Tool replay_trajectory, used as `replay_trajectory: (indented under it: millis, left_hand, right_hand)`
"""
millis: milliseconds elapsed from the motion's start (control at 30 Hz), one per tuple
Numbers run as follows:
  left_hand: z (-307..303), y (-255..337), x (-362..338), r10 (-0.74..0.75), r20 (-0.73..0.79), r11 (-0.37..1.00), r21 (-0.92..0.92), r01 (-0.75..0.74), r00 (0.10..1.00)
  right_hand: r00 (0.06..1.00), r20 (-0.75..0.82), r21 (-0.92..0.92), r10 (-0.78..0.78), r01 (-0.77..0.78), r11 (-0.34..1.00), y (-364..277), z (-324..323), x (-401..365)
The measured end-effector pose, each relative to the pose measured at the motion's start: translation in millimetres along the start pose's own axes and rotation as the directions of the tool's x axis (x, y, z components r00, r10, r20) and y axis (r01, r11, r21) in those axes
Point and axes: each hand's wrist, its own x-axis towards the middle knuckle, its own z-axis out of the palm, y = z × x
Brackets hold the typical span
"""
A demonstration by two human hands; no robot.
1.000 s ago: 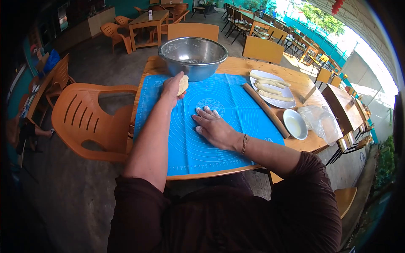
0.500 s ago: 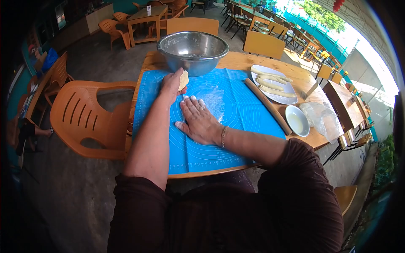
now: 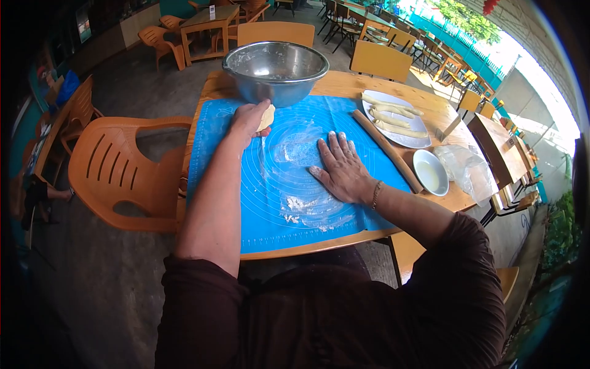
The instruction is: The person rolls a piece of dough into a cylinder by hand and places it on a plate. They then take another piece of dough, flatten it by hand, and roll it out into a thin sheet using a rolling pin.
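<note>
Fingers closed round a pale piece of dough (image 3: 266,119), my left hand (image 3: 247,121) is over the upper left of the blue mat (image 3: 215,178), just below the big metal bowl (image 3: 276,71). My right hand (image 3: 344,169) lies flat on the right half of the mat, fingers spread and dusted white, holding nothing. White flour (image 3: 298,150) is smeared over the mat's middle, with a crumbly patch nearer the front edge. To the right of this hand a wooden rolling pin (image 3: 388,152) lies slanted.
On the table's right stand a white plate (image 3: 424,142) with several dough strips, a small white bowl (image 3: 430,173) and a clear plastic bag (image 3: 464,169). An orange chair (image 3: 120,166) stands at the left. A person's leg (image 3: 58,194) shows at the far left.
My right hand has moved right across the mat, uncovering flour near the front. My left hand still holds the dough in about the same place. The whole view has shifted slightly.
</note>
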Motion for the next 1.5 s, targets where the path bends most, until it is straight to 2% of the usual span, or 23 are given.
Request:
replay_trajectory:
  millis: [100, 167, 200, 367, 400, 500, 633, 700, 767, 833, 867, 900, 933, 1000, 1033, 1133, 1200, 1300, 1400, 1500]
  left_hand:
    - [-2, -3, 3, 0.019, 0.019, 1.0, -0.026, -0.018, 1.0]
    - [-4, -2, 2, 0.018, 0.028, 0.999, -0.033, -0.017, 0.999]
    - [-5, -2, 2, 0.013, 0.036, 0.999, -0.045, -0.012, 0.999]
    - [-9, -3, 1, 0.009, 0.055, 0.998, -0.058, -0.005, 0.998]
    - [-9, -2, 0, 0.008, 0.048, 0.999, -0.032, -0.006, 0.999]
    - [-9, -1, 2, 0.002, 0.043, 1.0, 0.0, -0.002, 0.999]
    - [-7, -2, 3, -0.004, 0.04, 1.0, -0.005, 0.004, 0.999]
    - [-5, -3, 3, 0.018, 0.022, 0.999, 0.036, -0.018, 1.0]
    - [-5, -2, 3, 0.021, 0.017, 0.999, 0.034, -0.021, 1.0]
    - [-2, -1, 2, 0.019, 0.024, 0.999, 0.041, -0.02, 1.0]
    - [-2, -1, 1, 0.023, 0.026, 0.999, 0.044, -0.024, 0.999]
    - [-3, 0, 1, 0.028, 0.027, 0.998, 0.049, -0.029, 0.999]
    - [-3, -1, 1, 0.027, 0.029, 0.998, 0.055, -0.029, 0.999]
    - [-4, -3, 1, 0.045, 0.046, 0.998, 0.039, -0.047, 0.998]
    - [-4, -3, 0, 0.047, 0.045, 0.998, 0.044, -0.049, 0.998]
    - [-6, -4, -1, 0.073, 0.051, 0.997, 0.033, -0.075, 0.996]
    - [-7, -4, -1, 0.046, 0.07, 0.998, 0.049, -0.049, 0.996]
    - [-7, -2, -2, 0.047, 0.093, 0.998, 0.046, -0.051, 0.995]
    - [-6, 0, -5, 0.049, 0.085, 0.996, 0.069, -0.055, 0.995]
    - [-5, -1, -4, 0.053, 0.073, 0.996, 0.066, -0.058, 0.996]
  right_hand:
    - [0.998, -0.046, -0.05, -0.052, 0.049, 0.998, -21, 5, 34]
    - [0.965, -0.057, 0.087, -0.258, 0.262, 0.961, -36, 10, 56]
    - [0.965, -0.06, 0.09, -0.257, 0.262, 0.961, -39, 10, 67]
    - [0.998, 0.044, 0.044, -0.041, 0.039, 0.998, -10, -5, 105]
    - [0.998, 0.061, 0.057, 0.031, -0.034, 0.998, 3, -6, 102]
    - [0.99, 0.092, 0.059, 0.109, -0.115, 0.992, 31, -7, 81]
    - [0.993, 0.08, 0.073, 0.086, -0.092, 0.993, 54, 7, 27]
    - [0.991, 0.106, 0.087, 0.08, -0.09, 0.992, 44, -3, -16]
    - [0.997, 0.031, 0.181, 0.067, -0.071, 0.981, 22, -10, -43]
    - [0.972, -0.13, 0.034, -0.194, 0.2, 0.979, -4, -7, -59]
    - [0.927, -0.165, 0.068, -0.336, 0.351, 0.934, -20, -12, -64]
    - [0.896, -0.138, 0.044, -0.423, 0.432, 0.901, -33, -5, -65]
    - [0.896, -0.143, 0.048, -0.42, 0.43, 0.902, -44, -3, -61]
    - [0.833, -0.095, 0.074, -0.545, 0.552, 0.83, -63, 0, -52]
    - [0.833, -0.1, 0.075, -0.545, 0.552, 0.83, -68, 5, -45]
    - [0.839, -0.164, 0.066, -0.518, 0.534, 0.843, -67, 14, -14]
    - [0.934, -0.066, 0.018, -0.35, 0.352, 0.936, -61, 8, 4]
    - [0.988, 0.037, -0.031, -0.152, 0.154, 0.988, -29, -2, 30]
    - [0.998, 0.032, -0.032, 0.057, -0.056, 0.998, 13, -1, 34]
    - [0.988, 0.075, 0.061, 0.132, -0.136, 0.989, 40, -3, 15]
